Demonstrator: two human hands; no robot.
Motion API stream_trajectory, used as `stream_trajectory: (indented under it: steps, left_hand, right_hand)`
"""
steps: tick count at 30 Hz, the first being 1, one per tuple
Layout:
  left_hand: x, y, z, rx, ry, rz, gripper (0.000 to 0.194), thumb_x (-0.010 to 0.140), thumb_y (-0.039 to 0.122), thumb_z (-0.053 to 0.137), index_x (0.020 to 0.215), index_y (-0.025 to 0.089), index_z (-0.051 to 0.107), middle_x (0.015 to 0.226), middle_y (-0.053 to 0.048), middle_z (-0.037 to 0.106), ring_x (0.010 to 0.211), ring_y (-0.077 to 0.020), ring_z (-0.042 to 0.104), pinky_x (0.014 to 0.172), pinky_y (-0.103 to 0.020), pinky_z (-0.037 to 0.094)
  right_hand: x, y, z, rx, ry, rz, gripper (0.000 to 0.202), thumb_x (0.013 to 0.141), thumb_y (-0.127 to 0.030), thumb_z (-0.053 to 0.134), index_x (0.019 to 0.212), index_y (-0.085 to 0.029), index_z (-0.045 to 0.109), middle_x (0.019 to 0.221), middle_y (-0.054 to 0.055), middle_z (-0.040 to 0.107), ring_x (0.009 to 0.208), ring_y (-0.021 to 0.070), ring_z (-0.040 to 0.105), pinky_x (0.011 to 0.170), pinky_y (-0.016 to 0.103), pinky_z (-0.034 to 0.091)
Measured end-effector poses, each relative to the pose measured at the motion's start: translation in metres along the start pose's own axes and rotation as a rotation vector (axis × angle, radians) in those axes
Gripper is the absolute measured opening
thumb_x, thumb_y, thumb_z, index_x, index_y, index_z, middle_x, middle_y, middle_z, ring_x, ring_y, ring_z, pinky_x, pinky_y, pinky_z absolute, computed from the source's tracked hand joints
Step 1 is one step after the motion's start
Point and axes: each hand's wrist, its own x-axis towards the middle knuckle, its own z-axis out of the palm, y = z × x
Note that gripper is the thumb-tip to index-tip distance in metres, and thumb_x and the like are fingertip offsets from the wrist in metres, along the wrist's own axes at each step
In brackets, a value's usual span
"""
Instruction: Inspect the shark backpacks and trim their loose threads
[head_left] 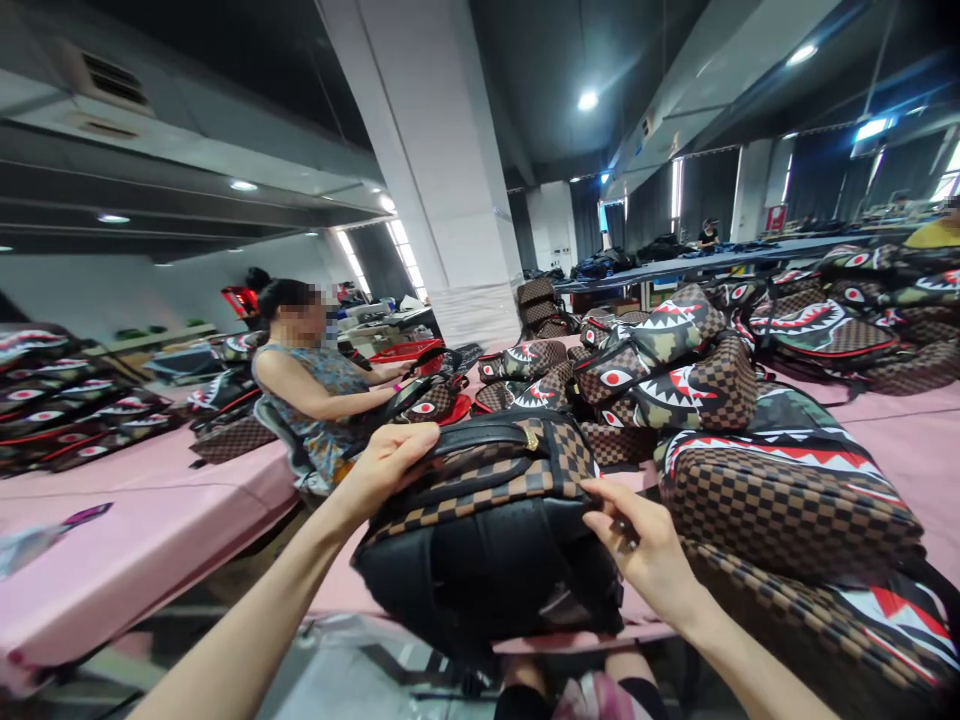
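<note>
A backpack (pixel 495 560) with a brown-and-black check top and black padded back and straps sits at the pink table's edge, right before me. My left hand (pixel 397 458) is closed at its upper left corner, by the left end of the black carry handle (pixel 484 434). On the right side, the fingertips of my right hand (pixel 641 545) are at the check fabric near the top corner. The fingers are curled, and a small dark thing shows in the palm, too small to name. A gold-coloured metal fitting shows at the handle's right end.
Stacked check-and-camouflage shark-face backpacks (pixel 787 490) crowd the right; more bags (pixel 660 365) lie ahead. A seated co-worker (pixel 311 370) handles a bag at left. Another pink table (pixel 150 530) carries bag piles (pixel 67 400). A white pillar (pixel 442 180) stands behind.
</note>
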Motion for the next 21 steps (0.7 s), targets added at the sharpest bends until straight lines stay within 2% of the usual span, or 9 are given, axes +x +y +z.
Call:
stream_trajectory:
  steps: [3,7,9,12,14,17,21]
  left_hand:
    - [-0.006,-0.008,-0.009,0.094,-0.017,0.05,0.037,0.066,0.048,0.062,0.048,0.016,0.054,0.045,0.002,0.044,0.043,-0.0082,0.031,0.039,-0.021,0.022]
    - [-0.019,-0.02,-0.018,0.073,0.075,0.054,0.046,0.069,0.056,0.058,0.048,0.016,0.048,0.046,0.003,0.042,0.044,-0.0083,0.035,0.041,-0.02,0.026]
    - [-0.023,-0.019,-0.014,0.004,0.115,-0.014,0.047,0.067,0.057,0.06,0.05,0.016,0.046,0.045,0.004,0.041,0.042,-0.0075,0.034,0.039,-0.02,0.024]
    - [-0.021,-0.009,0.005,-0.15,0.124,-0.119,0.046,0.061,0.055,0.068,0.051,0.015,0.045,0.041,0.006,0.039,0.038,-0.0053,0.029,0.038,-0.018,0.021]
    - [-0.016,0.0,0.023,-0.286,0.094,-0.16,0.044,0.057,0.05,0.073,0.052,0.014,0.048,0.04,0.005,0.041,0.038,-0.0051,0.032,0.038,-0.018,0.024]
    - [-0.01,0.006,0.047,-0.504,0.063,-0.198,0.037,0.057,0.041,0.076,0.053,0.013,0.052,0.042,0.004,0.048,0.04,-0.0064,0.039,0.042,-0.02,0.033]
    - [-0.015,0.005,0.061,-0.691,0.052,-0.208,0.023,0.063,0.032,0.073,0.063,0.012,0.06,0.054,0.001,0.058,0.049,-0.0088,0.049,0.05,-0.021,0.041]
  right_hand:
    - [-0.008,-0.004,0.004,-0.018,0.012,-0.09,0.025,0.087,-0.02,0.05,0.11,-0.018,0.058,0.076,0.002,0.065,0.061,0.0111,0.06,0.058,0.022,0.049]
    - [-0.009,-0.001,0.002,-0.055,0.015,-0.159,0.025,0.086,-0.019,0.051,0.11,-0.019,0.058,0.08,0.003,0.068,0.064,0.0118,0.063,0.06,0.022,0.05]
    - [-0.001,-0.001,-0.001,-0.095,0.032,-0.169,0.022,0.086,-0.018,0.05,0.106,-0.019,0.06,0.082,0.004,0.068,0.067,0.0123,0.063,0.061,0.023,0.05]
    - [0.017,-0.013,-0.001,-0.168,0.077,-0.204,0.021,0.088,-0.016,0.047,0.102,-0.019,0.062,0.078,0.004,0.064,0.067,0.0115,0.061,0.059,0.021,0.046]
    - [0.031,-0.031,0.005,-0.247,0.011,-0.29,0.023,0.089,-0.018,0.046,0.106,-0.019,0.061,0.075,0.003,0.062,0.064,0.0103,0.058,0.057,0.02,0.043]
    - [0.045,-0.061,0.021,-0.46,-0.195,-0.417,0.024,0.085,-0.022,0.053,0.107,-0.023,0.06,0.077,0.001,0.061,0.06,0.01,0.056,0.053,0.021,0.036]
    - [0.056,-0.089,0.042,-0.713,-0.406,-0.458,0.014,0.078,-0.019,0.057,0.091,-0.023,0.061,0.076,0.001,0.06,0.057,0.0116,0.055,0.047,0.024,0.027]
